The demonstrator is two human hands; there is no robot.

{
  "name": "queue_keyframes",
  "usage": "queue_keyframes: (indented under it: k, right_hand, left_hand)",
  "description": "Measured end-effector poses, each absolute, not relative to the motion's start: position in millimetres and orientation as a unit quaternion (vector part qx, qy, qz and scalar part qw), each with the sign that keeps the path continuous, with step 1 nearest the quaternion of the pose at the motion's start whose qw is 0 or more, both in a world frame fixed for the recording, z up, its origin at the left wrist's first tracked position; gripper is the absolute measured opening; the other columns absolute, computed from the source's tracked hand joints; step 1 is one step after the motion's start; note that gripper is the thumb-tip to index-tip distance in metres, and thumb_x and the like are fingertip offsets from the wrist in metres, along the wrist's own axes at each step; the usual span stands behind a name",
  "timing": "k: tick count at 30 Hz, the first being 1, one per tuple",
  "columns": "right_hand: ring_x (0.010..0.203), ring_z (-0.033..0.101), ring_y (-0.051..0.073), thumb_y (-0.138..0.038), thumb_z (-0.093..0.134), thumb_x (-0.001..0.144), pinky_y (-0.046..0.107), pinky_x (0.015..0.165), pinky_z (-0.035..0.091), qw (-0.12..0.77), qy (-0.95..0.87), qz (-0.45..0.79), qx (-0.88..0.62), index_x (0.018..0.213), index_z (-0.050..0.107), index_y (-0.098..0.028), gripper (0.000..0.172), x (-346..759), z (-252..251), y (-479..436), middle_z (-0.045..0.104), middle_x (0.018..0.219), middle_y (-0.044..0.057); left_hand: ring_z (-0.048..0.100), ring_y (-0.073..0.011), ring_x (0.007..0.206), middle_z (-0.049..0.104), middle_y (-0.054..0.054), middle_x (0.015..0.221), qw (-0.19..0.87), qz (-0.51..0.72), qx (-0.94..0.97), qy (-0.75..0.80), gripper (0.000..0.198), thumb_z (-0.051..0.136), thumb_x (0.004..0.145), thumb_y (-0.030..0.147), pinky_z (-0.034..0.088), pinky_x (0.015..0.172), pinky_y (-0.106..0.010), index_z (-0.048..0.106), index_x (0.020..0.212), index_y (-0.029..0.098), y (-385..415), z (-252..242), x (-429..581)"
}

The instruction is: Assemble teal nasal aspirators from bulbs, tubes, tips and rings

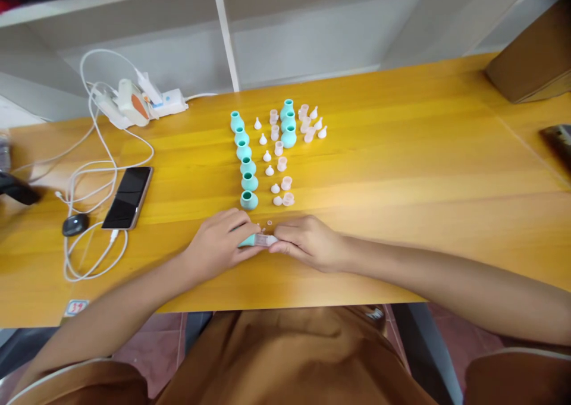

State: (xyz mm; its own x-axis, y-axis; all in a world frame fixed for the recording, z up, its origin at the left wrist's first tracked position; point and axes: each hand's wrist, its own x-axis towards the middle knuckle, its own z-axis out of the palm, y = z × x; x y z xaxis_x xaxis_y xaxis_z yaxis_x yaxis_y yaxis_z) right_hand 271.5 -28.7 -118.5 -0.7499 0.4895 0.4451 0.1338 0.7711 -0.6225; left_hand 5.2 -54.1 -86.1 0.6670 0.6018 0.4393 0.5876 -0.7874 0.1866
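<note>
My left hand (225, 237) is wrapped round the teal rubber bulb (248, 240) of a small nasal aspirator. From the bulb a clear plastic tube (262, 240) points right, ending in a white tip (270, 240). My right hand (307, 241) is closed, thumb and fingers pinching that tip. Just above the hands lie a tiny clear ring (269, 222) and other small bits. Farther back, a column of open-necked teal bulbs (249, 182) stands beside white nozzle tips (269, 170) and clear cups (282, 164). A second group of teal bulbs (289, 137) is to the right.
On the left lie a phone (127, 198), looped white cables (91, 271) and a black oval object (75, 224). A power strip (167, 103) with plugs sits at the back. At the far right are a cardboard box (530, 57) and a dark object (559, 146).
</note>
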Motion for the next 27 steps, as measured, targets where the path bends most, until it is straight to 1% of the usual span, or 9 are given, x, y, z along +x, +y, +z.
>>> queue_keyframes:
  k: [6, 10, 14, 17, 20, 23, 27]
  right_hand:
    - [0.063, 0.052, 0.011, -0.043, 0.050, 0.121, 0.025, 0.063, 0.035, 0.312, -0.893, 0.286, -0.152, 0.088, 0.064, -0.016, 0.045, 271.2, -116.8, -25.5, 0.067, 0.078, 0.001]
    - [0.062, 0.051, 0.011, -0.042, 0.051, 0.121, 0.026, 0.062, 0.034, 0.310, -0.896, 0.284, -0.141, 0.088, 0.066, -0.016, 0.044, 272.3, -115.6, -25.0, 0.067, 0.077, 0.000]
    - [0.063, 0.052, 0.011, -0.043, 0.051, 0.121, 0.026, 0.063, 0.034, 0.302, -0.901, 0.282, -0.132, 0.088, 0.067, -0.016, 0.045, 276.0, -116.2, -19.3, 0.067, 0.077, 0.000]
    - [0.066, 0.056, 0.012, -0.044, 0.050, 0.121, 0.026, 0.065, 0.037, 0.278, -0.905, 0.306, -0.099, 0.088, 0.068, -0.016, 0.047, 278.7, -116.8, -11.2, 0.067, 0.077, 0.001]
    - [0.070, 0.059, 0.013, -0.041, 0.050, 0.121, 0.026, 0.068, 0.038, 0.258, -0.906, 0.331, -0.059, 0.090, 0.071, -0.016, 0.045, 280.1, -117.5, -5.1, 0.068, 0.078, 0.001]
    - [0.069, 0.058, 0.013, -0.040, 0.053, 0.121, 0.027, 0.067, 0.036, 0.253, -0.903, 0.345, -0.038, 0.090, 0.070, -0.017, 0.042, 282.3, -117.1, -3.8, 0.067, 0.076, 0.000]
    - [0.064, 0.054, 0.012, -0.039, 0.049, 0.122, 0.027, 0.065, 0.034, 0.255, -0.903, 0.342, -0.053, 0.086, 0.065, -0.018, 0.044, 288.1, -113.8, -5.5, 0.062, 0.073, 0.000]
  left_hand:
    - [0.068, -0.0170, 0.085, 0.076, -0.002, 0.094, 0.133, 0.279, 0.900, 0.308, 0.010, 0.077, 0.107, 0.031, 0.054, 0.078, -0.030, 0.074, 0.107, 0.021, -49.5, -92.7, 3.9]
    - [0.069, -0.0158, 0.085, 0.076, 0.000, 0.093, 0.172, 0.262, 0.893, 0.325, 0.002, 0.076, 0.106, 0.025, 0.051, 0.078, -0.029, 0.076, 0.106, 0.022, -49.6, -94.0, 3.5]
    - [0.068, -0.0159, 0.082, 0.074, 0.000, 0.090, 0.170, 0.221, 0.902, 0.330, 0.007, 0.071, 0.108, 0.026, 0.050, 0.077, -0.029, 0.075, 0.102, 0.022, -49.5, -90.4, 1.8]
    - [0.067, -0.0158, 0.081, 0.073, 0.000, 0.092, 0.166, 0.192, 0.910, 0.328, 0.010, 0.066, 0.109, 0.023, 0.050, 0.076, -0.028, 0.074, 0.103, 0.022, -50.6, -85.5, 1.0]
    - [0.067, -0.0159, 0.079, 0.072, 0.000, 0.090, 0.171, 0.169, 0.914, 0.326, 0.012, 0.064, 0.109, 0.022, 0.050, 0.074, -0.028, 0.074, 0.104, 0.023, -52.5, -79.4, 0.3]
    - [0.069, -0.0165, 0.079, 0.074, 0.000, 0.090, 0.193, 0.154, 0.912, 0.327, 0.012, 0.065, 0.109, 0.025, 0.051, 0.075, -0.029, 0.076, 0.104, 0.024, -51.9, -72.6, -2.6]
    - [0.073, -0.0158, 0.085, 0.079, 0.000, 0.096, 0.232, 0.167, 0.892, 0.351, 0.010, 0.070, 0.108, 0.028, 0.053, 0.078, -0.027, 0.079, 0.106, 0.025, -42.4, -68.3, -12.3]
